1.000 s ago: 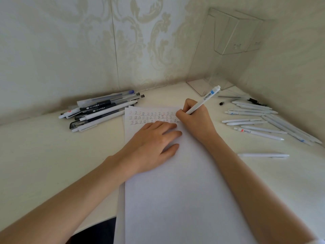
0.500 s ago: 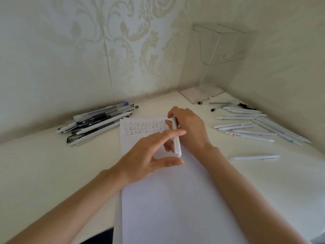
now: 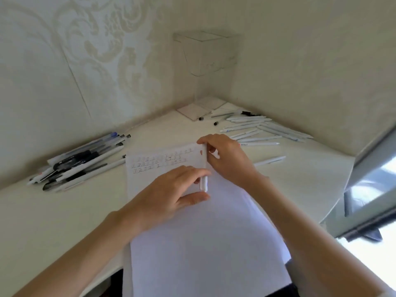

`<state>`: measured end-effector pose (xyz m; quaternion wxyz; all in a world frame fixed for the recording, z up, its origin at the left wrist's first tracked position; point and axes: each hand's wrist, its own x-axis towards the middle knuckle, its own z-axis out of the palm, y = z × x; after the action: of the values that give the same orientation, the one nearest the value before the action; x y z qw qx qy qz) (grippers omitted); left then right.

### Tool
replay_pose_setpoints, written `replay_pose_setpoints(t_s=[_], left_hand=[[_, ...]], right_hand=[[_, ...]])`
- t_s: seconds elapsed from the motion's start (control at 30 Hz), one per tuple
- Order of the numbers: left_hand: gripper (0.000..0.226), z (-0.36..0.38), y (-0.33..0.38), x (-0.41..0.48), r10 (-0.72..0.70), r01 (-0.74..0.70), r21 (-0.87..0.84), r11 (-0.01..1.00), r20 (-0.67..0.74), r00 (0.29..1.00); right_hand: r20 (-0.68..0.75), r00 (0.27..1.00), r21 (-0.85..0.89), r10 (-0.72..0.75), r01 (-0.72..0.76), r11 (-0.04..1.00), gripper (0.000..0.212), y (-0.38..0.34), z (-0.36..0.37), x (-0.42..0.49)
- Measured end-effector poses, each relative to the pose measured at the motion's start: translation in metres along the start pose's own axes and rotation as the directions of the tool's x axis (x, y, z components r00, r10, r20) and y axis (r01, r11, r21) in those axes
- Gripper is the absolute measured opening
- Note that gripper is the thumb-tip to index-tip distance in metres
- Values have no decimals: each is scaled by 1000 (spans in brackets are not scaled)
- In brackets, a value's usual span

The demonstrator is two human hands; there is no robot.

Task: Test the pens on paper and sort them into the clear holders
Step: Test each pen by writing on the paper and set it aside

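A: What is taking up the most room?

B: The desk (image 3: 53,211) is filling the corner between two patterned walls (image 3: 64,71). The paper (image 3: 203,243) is lying on it, reaching from the near edge toward the middle.

A: And the holder?

B: The holder (image 3: 210,61) is standing in the far corner, well apart from the paper. It is clear, and I cannot tell whether anything is sitting inside.

A: Where are the pens lying?

B: Mixed pens (image 3: 81,163) are lying in a heap left of the paper, just beside its far corner. White pens (image 3: 263,127) are fanning out along the right wall, near the holder. A lone pen (image 3: 270,161) is lying apart, between them and the paper.

A: What are the hands doing?

B: Both are meeting over the paper's far part. The right hand (image 3: 227,159) is curling round the pen (image 3: 204,185), clamping its far half. The left hand (image 3: 171,194) is reaching in from the left. Its fingertips (image 3: 199,171) are touching the pen near its near end, while its thumb is spreading away below, so that grip is standing apart.

A: How is that pen lying?

B: It is pointing from far to near, over the paper.

A: Anything smaller?

B: Two dark caps (image 3: 201,118) are lying near the holder's foot, and rows of marks (image 3: 154,162) are showing on the paper's far end, left of the hands.
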<state>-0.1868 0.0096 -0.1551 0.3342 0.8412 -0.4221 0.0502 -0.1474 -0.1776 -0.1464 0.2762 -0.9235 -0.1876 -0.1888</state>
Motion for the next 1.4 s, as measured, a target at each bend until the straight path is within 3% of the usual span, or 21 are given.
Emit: replay_pose_setpoints(t_s=[0.17,0.23,0.33,0.4,0.47,0.57,0.7,0.77,0.87,0.93,1.03,1.1,1.2,1.3,1.4], left_hand=[[71,19,49,27,-78,92,-136,986,104,992],[69,33,64,38,-22,41,-125,991,150,988],[58,64,81,55,132,-140,30,990,193,972],[63,87,87,64,203,-229,103,968,216,955],[72,105,90,68,207,-251,150,956,257,944],[79,120,86,68,170,-230,185,955,296,940],[71,124,80,66,169,-225,193,955,272,947],[70,124,81,65,161,-214,188,958,263,951],[69,123,82,65,172,-218,174,960,249,953],[69,122,81,66,192,-237,169,957,246,950],[73,119,78,70,196,-229,121,966,239,951],[79,113,70,75,138,-162,87,983,236,962],[79,102,57,81,87,-107,91,990,207,974],[68,88,44,76,47,-72,121,990,201,978],[68,72,28,62,30,-62,178,982,178,984]], right_hand=[[-206,966,-157,157,-191,969,17,22,-76,-61],[-243,923,-208,298,-349,914,14,26,-106,-100],[-215,833,-169,510,-546,820,16,29,-134,-162],[-125,731,-143,671,-683,717,21,38,-137,-203],[26,564,-214,825,-803,556,25,58,-127,-245],[178,359,-313,916,-862,398,21,92,-93,-302],[226,177,-297,958,-924,241,22,114,-46,-335],[190,140,-251,972,-950,186,33,126,-30,-339],[63,200,-125,978,-970,207,32,135,-32,-330],[-106,262,-32,959,-965,260,31,129,-52,-312],[-401,366,151,840,-878,454,32,104,-90,-270],[-482,468,225,741,-751,621,34,87,-110,-236],[-393,671,161,629,-623,766,25,71,-118,-178],[-210,866,-49,454,-473,880,18,71,-101,-123],[50,956,-186,290,-276,943,32,79,-75,-82]])
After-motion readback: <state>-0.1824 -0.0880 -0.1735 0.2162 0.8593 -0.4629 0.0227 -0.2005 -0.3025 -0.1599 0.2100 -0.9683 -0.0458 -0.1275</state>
